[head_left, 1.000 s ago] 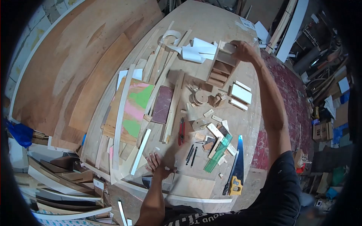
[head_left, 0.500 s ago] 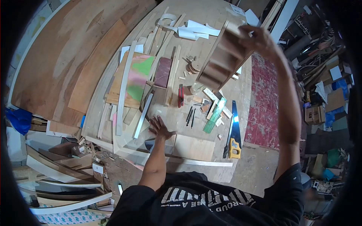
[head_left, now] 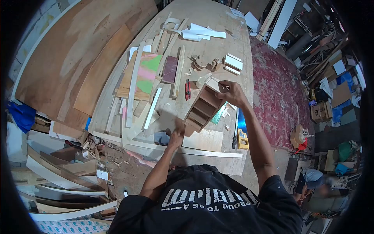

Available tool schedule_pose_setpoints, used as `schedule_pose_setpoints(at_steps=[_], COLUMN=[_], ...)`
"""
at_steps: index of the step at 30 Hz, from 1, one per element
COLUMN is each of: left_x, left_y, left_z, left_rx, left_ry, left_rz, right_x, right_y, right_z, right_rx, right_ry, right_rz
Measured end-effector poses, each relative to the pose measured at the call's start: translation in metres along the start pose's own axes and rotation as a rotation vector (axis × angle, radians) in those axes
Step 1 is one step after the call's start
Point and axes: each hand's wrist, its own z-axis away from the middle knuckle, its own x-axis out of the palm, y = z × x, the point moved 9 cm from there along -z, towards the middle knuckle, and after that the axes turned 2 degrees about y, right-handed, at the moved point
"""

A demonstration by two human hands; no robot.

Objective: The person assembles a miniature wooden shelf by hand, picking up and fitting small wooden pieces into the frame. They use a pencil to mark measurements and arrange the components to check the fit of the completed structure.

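A small wooden shelf box (head_left: 203,104) with several compartments is tilted above the near part of the workbench. My right hand (head_left: 233,93) grips its upper end, fingers closed on the edge. At its lower left corner is my left hand (head_left: 178,136), fingers closed round the wood. Under and beside the box lie a light plywood piece (head_left: 206,139), a green strip (head_left: 219,114) and a saw with a yellow handle (head_left: 242,139). A red cutter (head_left: 187,89) rests to the left of the box.
Wood strips (head_left: 179,72), a painted board (head_left: 146,74) and white paper (head_left: 198,32) lie on the workbench (head_left: 218,15). Small white-topped blocks (head_left: 233,63) sit beyond the box. Large plywood sheets (head_left: 62,54) stand at left. A person (head_left: 309,179) is at the lower right.
The shelf box has come down and nearer to my body with my right hand. My left hand, spread on the bench before, now holds the box's lower end. White-topped blocks have come into sight.
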Motion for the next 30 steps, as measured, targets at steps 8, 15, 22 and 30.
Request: schedule_pose_setpoints(at_steps=[8,15,22,30], left_x=[0.001,-0.015,-0.043,-0.063], left_y=[0.071,0.071,0.081,0.092], left_z=[0.010,0.016,0.033,0.059], left_rx=[-0.634,-0.560,-0.549,-0.462], left_ry=[-0.207,-0.254,-0.308,-0.513], left_rz=[1.456,1.219,1.282,1.457], right_x=[-0.004,0.017,0.032,0.050], right_y=[0.068,0.112,0.113,0.121], right_z=[0.043,0.103,0.104,0.061], right_rx=[0.213,0.405,0.370,0.349], right_ry=[0.073,0.074,0.168,0.210], right_rz=[-0.335,-0.726,-0.875,-1.041])
